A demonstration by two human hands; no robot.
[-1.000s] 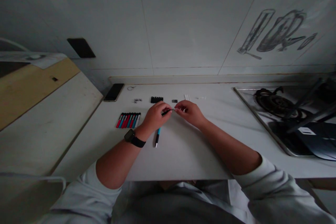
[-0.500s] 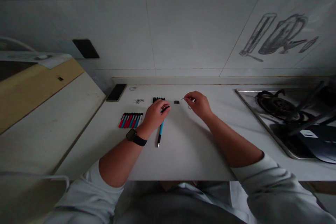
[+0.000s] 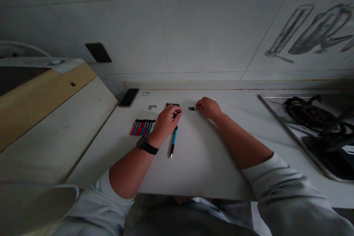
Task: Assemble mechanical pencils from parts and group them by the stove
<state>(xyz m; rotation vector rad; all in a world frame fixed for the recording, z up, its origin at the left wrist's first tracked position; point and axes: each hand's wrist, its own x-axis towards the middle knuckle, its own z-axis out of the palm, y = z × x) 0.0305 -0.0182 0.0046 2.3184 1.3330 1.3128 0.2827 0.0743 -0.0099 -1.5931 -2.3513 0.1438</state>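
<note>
Our left grip (image 3: 167, 120) is closed by its fingertips on a slim, dark, rod-like piece (image 3: 176, 114), held above the tabletop (image 3: 210, 166). Our right grip (image 3: 209, 108) has thumb and fingertips drawn together just beside a row of tiny dark pieces (image 3: 191, 108); we cannot tell whether anything is pinched there.

The tabletop around both grips is smooth and white. Nearer us than the left grip lies one pen (image 3: 174, 142), its slender teal barrel running into a black lower section and a shiny pointed tip. To the left of that grip we have one neat row of pen barrels (image 3: 142, 127), red, blue and white with black ends, roughly eight. Just behind the same grip, partly covered by it, stand the rounded tops of a row of black parts (image 3: 173, 104). Farther left and back are a cluster of small metallic pieces (image 3: 152, 107), too fine to count, one thin loop (image 3: 146, 93) and one flat, dark-screened phone (image 3: 128, 97).

Half a second ago our right grip was well apart from the tiny dark pieces, a thin bit poking from its fingertips; now it is right beside them. Our left grip keeps its dark piece.
</note>
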